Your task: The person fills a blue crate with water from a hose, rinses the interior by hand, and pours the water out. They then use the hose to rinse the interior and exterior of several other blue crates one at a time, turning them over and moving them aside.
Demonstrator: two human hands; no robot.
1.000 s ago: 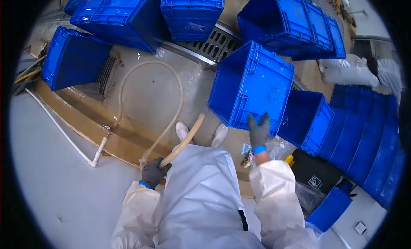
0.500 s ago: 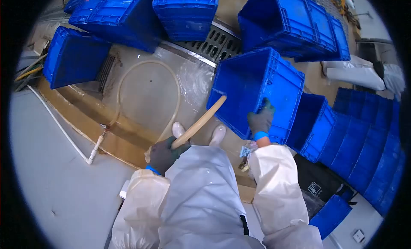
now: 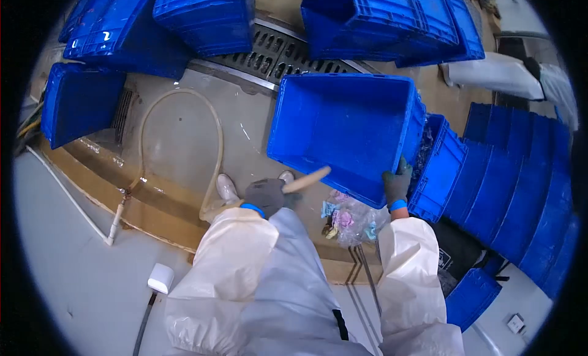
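My left hand (image 3: 267,195), in a grey glove, grips the end of a beige hose (image 3: 214,135); the hose tip points at the near wall of a blue crate (image 3: 343,120). My right hand (image 3: 397,186), also gloved, holds that crate by its near right corner. The crate is tipped up with its open inside facing me. The hose loops across the wet floor to a white pipe fitting (image 3: 116,220) at the left.
Several more blue crates lie around: at the top (image 3: 208,16), top right (image 3: 386,16), left (image 3: 76,99), and a stacked row (image 3: 520,172) at right. A metal floor drain grate (image 3: 275,50) runs behind. A clear bag of scraps (image 3: 349,221) lies by my white boots. White sacks (image 3: 496,71) sit far right.
The crate has been tipped further so its open side faces me, and my right hand shifted to its near right corner. My left hand raised the hose end toward the crate.
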